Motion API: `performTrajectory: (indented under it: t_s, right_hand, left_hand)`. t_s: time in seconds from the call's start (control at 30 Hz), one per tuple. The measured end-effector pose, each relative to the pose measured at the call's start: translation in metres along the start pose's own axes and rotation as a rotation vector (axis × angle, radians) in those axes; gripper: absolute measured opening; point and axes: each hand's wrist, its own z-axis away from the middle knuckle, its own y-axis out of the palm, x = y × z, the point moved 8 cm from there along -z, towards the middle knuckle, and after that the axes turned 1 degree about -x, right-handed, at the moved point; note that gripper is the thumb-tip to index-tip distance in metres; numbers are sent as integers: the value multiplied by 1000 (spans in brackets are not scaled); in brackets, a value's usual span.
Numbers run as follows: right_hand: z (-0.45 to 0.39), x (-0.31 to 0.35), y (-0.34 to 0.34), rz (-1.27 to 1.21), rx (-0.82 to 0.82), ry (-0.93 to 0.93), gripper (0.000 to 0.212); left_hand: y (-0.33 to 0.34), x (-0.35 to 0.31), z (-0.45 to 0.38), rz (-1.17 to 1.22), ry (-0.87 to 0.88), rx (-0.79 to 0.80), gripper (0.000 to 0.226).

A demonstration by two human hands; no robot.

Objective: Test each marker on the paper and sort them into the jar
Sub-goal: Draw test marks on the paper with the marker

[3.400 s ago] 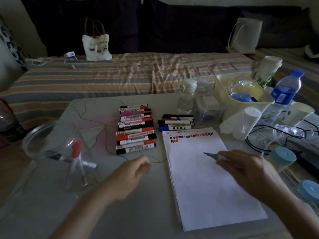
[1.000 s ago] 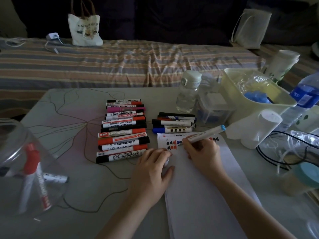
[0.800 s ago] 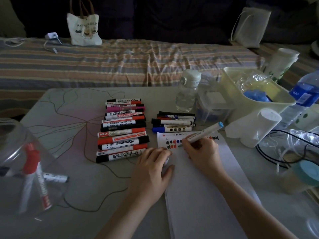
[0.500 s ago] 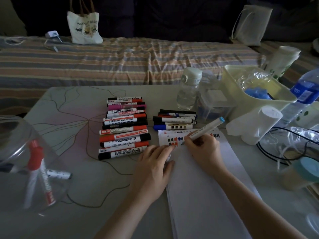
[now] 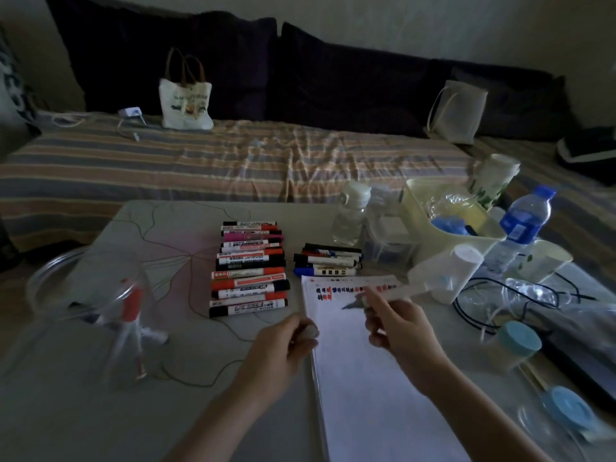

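Right hand (image 5: 398, 323) pinching an uncapped marker (image 5: 383, 296) in its fingers just above the top of the paper (image 5: 373, 378), left hand (image 5: 283, 345) curled around a small pale cap (image 5: 311, 331) at the paper's left edge, clear jar (image 5: 96, 315) on the counter (image 5: 66, 411) far left.
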Motion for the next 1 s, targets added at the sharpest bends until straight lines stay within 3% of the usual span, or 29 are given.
performTrajectory:
  t_s: [0.13, 0.37, 0.6, 0.73, 1.0]
  right_hand:
    - [28, -9, 14, -68, 45, 3, 26]
    - [40, -9, 22, -129, 31, -8, 26]
    - [46, -4, 40, -94, 127, -40, 35]
    - [49, -3, 47, -73, 181, -69, 32]
    - [51, -3, 52, -70, 210, -125, 29]
  left_hand:
    - [-3, -11, 15, -20, -21, 6, 23]
    - [-23, -18, 24, 150, -77, -98, 21]
    - [-23, -26, 24, 263, -106, 11, 13]
    - [-24, -32, 25, 296, -110, 55, 20]
    - [-26, -28, 31, 313, -150, 20, 16]
